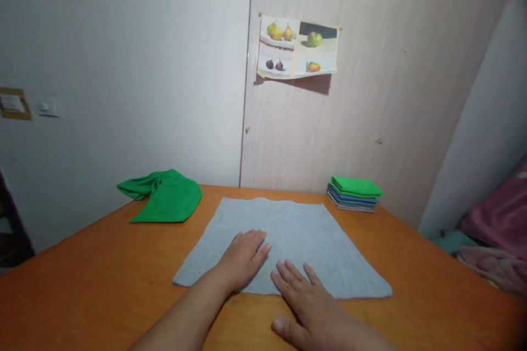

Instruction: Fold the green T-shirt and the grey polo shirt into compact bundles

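A light grey cloth lies spread out nearly flat on the orange-brown table. My left hand rests on the cloth's near left part, palm down with the fingers extended. Across the near edge of the cloth lies my right hand, its fingers spread on the fabric and its thumb out over the bare wood. Neither hand grips anything.
A crumpled green cloth sits at the table's back left. At the back right stands a stack of folded cloths, bright green on top. Behind the table is a wall with a fruit picture sheet. Pink bedding appears at far right.
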### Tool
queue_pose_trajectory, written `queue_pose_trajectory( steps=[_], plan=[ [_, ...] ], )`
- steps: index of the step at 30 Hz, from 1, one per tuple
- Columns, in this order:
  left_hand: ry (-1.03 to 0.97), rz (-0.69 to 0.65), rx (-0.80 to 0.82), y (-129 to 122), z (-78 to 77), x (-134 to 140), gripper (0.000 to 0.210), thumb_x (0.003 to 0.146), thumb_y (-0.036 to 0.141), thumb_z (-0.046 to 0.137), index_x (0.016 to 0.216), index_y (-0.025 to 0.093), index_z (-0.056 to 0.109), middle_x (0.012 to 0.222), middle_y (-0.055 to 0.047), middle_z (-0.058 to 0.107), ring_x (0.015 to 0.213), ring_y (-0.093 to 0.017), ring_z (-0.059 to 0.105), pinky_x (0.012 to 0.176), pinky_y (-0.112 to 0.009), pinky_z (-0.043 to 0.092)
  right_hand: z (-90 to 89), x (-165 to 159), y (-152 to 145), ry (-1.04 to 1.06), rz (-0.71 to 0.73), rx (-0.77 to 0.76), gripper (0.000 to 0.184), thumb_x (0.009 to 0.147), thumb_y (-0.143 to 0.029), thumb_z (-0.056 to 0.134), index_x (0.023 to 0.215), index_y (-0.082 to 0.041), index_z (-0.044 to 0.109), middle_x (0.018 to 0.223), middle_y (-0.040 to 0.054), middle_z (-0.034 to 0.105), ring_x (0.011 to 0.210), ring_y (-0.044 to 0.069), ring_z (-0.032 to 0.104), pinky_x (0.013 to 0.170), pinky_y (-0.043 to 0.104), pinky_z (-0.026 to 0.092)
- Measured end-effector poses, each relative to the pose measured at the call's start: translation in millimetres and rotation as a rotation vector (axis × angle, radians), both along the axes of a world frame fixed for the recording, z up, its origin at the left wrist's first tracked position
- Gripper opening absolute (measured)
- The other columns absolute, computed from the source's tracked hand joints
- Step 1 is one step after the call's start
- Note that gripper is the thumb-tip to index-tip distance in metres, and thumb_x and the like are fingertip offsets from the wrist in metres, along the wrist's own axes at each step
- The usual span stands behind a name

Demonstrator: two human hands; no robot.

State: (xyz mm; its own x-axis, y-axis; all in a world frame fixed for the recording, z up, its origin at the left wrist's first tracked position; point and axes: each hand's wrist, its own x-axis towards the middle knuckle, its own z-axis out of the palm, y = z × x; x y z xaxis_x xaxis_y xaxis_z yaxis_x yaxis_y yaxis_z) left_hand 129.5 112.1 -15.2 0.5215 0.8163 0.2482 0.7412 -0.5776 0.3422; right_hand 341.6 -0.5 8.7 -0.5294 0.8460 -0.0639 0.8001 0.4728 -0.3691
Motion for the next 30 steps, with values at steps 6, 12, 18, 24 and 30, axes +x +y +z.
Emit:
queue_pose_trajectory(
  steps=[6, 12, 18, 24, 30],
  plan=[
    [0.052, -0.087, 0.002, -0.1, -6.3, 3.0, 0.052, 0.103, 0.048, 0.034, 0.145, 0.022, 0.05, 0.156, -0.01, 0.044, 0.148, -0.028, 0.032, 0.121, -0.053, 0.021, 0.4, -6.5, -10.4, 0.043, 0.019, -0.022, 0.084, 0.091, -0.068, 0.048, 0.157, -0.02, 0.027, 0.162, 0.0148, 0.018, 0.152, 0.033, 0.015, 0.123, 0.059, 0.002],
    [0.064, -0.038, 0.004, 5.2, -6.7, -0.3, 0.049, 0.102, 0.042, 0.037, 0.143, 0.021, 0.052, 0.154, -0.011, 0.046, 0.146, -0.028, 0.035, 0.121, -0.051, 0.023, 2.6, -14.7, -21.9, 0.114, 0.083, -0.015, 0.082, 0.088, -0.064, 0.058, 0.154, -0.019, 0.038, 0.159, 0.0152, 0.03, 0.148, 0.034, 0.029, 0.123, 0.053, 0.017],
    [0.125, -0.048, -0.034, 4.7, -6.3, -2.8, 0.067, 0.094, 0.06, 0.047, 0.147, 0.02, 0.048, 0.158, -0.013, 0.039, 0.148, -0.033, 0.029, 0.121, -0.054, 0.02, 13.4, -18.8, -27.2, 0.163, -0.062, 0.085, 0.058, 0.094, -0.051, 0.052, 0.145, -0.023, 0.053, 0.15, 0.0112, 0.05, 0.136, 0.03, 0.05, 0.113, 0.046, 0.039],
    [0.154, -0.008, -0.071, 5.1, -3.9, -7.4, 0.069, 0.094, 0.065, 0.041, 0.148, 0.022, 0.046, 0.16, -0.013, 0.035, 0.15, -0.034, 0.024, 0.119, -0.059, 0.017, 5.6, -15.6, -29.7, 0.075, -0.086, 0.024, 0.068, 0.086, -0.056, 0.062, 0.143, -0.019, 0.056, 0.153, 0.0158, 0.044, 0.139, 0.036, 0.044, 0.114, 0.052, 0.037],
    [0.088, 0.052, 0.011, 17.8, -2.7, -13.2, 0.048, 0.101, 0.048, 0.034, 0.133, 0.02, 0.057, 0.142, -0.012, 0.057, 0.134, -0.028, 0.049, 0.112, -0.048, 0.036, 7.6, -32.1, -27.0, 0.232, -0.068, 0.264, 0.036, 0.094, -0.039, 0.052, 0.122, -0.022, 0.067, 0.126, 0.0094, 0.069, 0.112, 0.025, 0.064, 0.097, 0.038, 0.049]
  ],
)
